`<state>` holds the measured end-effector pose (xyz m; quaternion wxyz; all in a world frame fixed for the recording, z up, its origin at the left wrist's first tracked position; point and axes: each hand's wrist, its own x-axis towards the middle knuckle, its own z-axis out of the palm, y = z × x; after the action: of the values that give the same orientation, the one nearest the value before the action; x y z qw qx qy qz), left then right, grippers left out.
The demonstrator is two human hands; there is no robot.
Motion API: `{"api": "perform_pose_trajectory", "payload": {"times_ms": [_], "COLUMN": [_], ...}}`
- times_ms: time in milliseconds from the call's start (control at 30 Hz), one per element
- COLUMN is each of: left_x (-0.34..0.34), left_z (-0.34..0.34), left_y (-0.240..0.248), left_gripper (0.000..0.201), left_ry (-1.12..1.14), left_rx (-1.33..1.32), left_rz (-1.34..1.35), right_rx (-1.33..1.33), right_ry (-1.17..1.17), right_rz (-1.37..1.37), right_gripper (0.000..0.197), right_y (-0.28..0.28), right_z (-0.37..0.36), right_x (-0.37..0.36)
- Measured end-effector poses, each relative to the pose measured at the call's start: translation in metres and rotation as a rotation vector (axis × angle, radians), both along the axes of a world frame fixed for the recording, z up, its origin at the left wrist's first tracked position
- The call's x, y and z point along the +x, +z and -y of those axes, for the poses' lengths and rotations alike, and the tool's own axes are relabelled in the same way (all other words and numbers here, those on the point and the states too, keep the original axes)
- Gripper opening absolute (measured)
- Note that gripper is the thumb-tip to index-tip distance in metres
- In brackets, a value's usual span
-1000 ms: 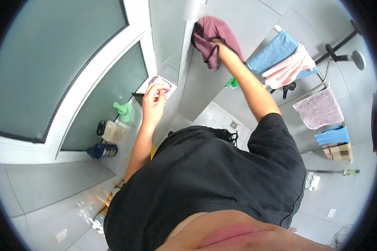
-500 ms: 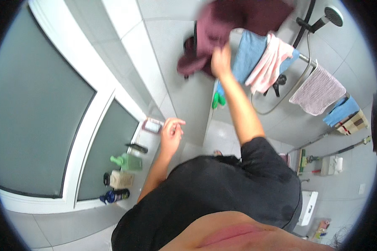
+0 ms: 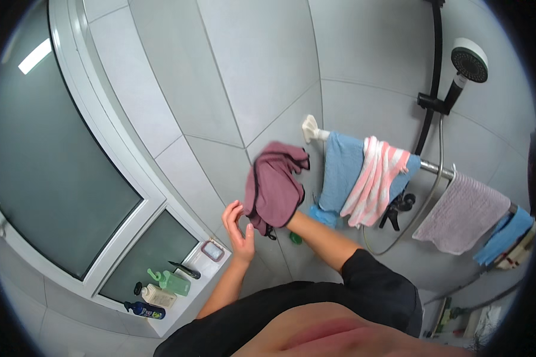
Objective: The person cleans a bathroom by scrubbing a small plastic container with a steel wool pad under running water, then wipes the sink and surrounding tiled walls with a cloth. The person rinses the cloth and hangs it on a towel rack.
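Observation:
A maroon cloth with black edging [image 3: 276,187] hangs bunched in the air in front of the tiled wall. My right hand goes in behind its folds, so its fingers are hidden; only the wrist [image 3: 298,222] shows at the cloth's lower edge. The cloth is held up by this hand. Close to the cloth's left side is my left hand [image 3: 238,229], open, with fingers raised and thumb apart. It holds nothing, and I cannot tell whether its fingertips touch the fabric.
Right of the cloth, a metal rail [image 3: 436,169] carries a blue towel [image 3: 342,172], a pink-and-white striped towel [image 3: 372,178] and a lilac towel [image 3: 463,211]. Above is a shower head [image 3: 470,62]. On the window ledge [image 3: 205,265] stand a green pump bottle [image 3: 174,282] and other bottles.
The maroon cloth was swinging, spread out high up; now it hangs bunched and lower, closer to my left hand. My right arm has come down, and the view has tilted up toward the wall.

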<state>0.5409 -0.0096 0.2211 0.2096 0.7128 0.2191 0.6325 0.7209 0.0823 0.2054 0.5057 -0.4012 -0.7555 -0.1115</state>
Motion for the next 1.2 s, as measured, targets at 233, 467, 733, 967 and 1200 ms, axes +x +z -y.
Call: {"api": "perform_pose_trajectory", "payload": {"times_ms": [233, 467, 733, 967, 1200], "left_x": [0.072, 0.115, 0.112, 0.129, 0.155], "left_z": [0.014, -0.004, -0.009, -0.013, -0.022], "left_y": [0.026, 0.026, 0.024, 0.024, 0.021], "left_gripper": [0.086, 0.090, 0.081, 0.071, 0.064], "left_ry": [0.428, 0.518, 0.493, 0.613, 0.668], "left_rx": [0.253, 0.246, 0.318, 0.327, 0.362], "left_rz": [-0.221, -0.131, -0.010, -0.028, -0.065], "right_rx": [0.232, 0.406, 0.161, 0.176, 0.325], "right_ry": [0.039, -0.062, 0.281, 0.012, -0.511], "right_rz": [-0.174, -0.444, -0.516, -0.293, -0.281], "right_gripper": [0.057, 0.055, 0.065, 0.079, 0.064], "right_y": [0.324, 0.379, 0.115, 0.266, 0.494], "right_z": [-0.068, -0.098, -0.030, -0.104, -0.184], "right_x": [0.042, 0.104, 0.020, 0.096, 0.302]}}
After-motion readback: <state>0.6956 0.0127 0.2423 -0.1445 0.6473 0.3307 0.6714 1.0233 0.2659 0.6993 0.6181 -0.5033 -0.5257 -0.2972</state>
